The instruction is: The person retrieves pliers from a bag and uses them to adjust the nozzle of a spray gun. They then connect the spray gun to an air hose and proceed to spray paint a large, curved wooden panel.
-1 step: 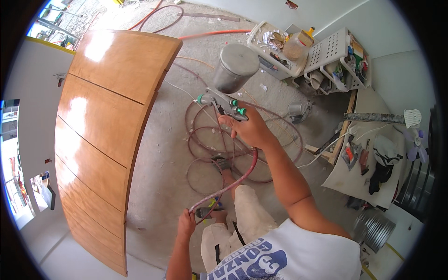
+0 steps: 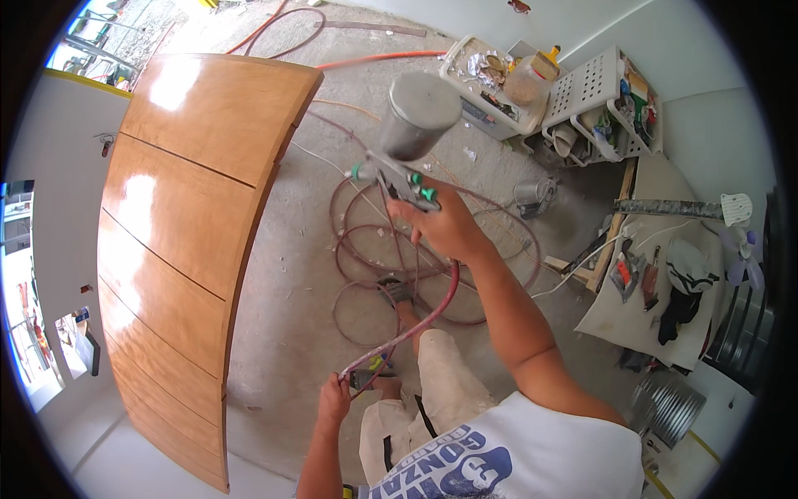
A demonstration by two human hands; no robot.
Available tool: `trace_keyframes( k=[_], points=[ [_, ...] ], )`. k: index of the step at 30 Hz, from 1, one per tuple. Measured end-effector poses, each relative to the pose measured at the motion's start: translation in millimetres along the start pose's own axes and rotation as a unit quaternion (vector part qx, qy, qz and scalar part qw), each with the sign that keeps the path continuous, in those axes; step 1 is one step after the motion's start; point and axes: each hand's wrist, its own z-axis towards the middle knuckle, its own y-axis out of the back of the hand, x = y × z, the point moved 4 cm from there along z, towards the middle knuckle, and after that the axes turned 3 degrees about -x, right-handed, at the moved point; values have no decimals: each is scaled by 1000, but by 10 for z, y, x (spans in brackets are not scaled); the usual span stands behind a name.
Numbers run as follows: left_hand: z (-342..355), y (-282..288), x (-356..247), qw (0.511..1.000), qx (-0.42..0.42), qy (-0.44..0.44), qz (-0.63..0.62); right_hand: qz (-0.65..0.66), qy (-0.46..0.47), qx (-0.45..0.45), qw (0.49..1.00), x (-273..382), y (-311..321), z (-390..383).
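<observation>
Metal gun: out front, right hand wrapped round its grip — cup attached
Red hose: left hand clamped on it, hands well apart
Wood panel: glossy, over on the left — well apart from the gun
Floor: grey, hose loops lying round one foot

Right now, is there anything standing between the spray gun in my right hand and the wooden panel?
Nothing visible stands between the spray gun, in your right hand, and the wooden panel; a thin white cord lies lower, on the floor.
</observation>
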Motion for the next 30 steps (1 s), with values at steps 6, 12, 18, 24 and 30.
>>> trace_keyframes(
  k=[6, 12, 18, 24, 30],
  points=[
    [343, 93, -277, 999, -24, 0, -43, -50, 181, -195, 962, 52, 113, 820],
    [357, 200, 12, 996, -52, -11, -67, -56, 187, -220, 956, -45, -129, 725],
    [-38, 459, 896, 999, -29, -9, -22, -54, 179, -114, 976, -336, -907, -44],
    [-527, 822, 2036, 1000, 9, -8, -4, -77, 126, -57, 987, -606, -1900, -1035],
    [-931, 1155, 2706, 996, 34, -70, 35, 16, -14, 76, 997, -735, -2596, -1815]
  ],
)
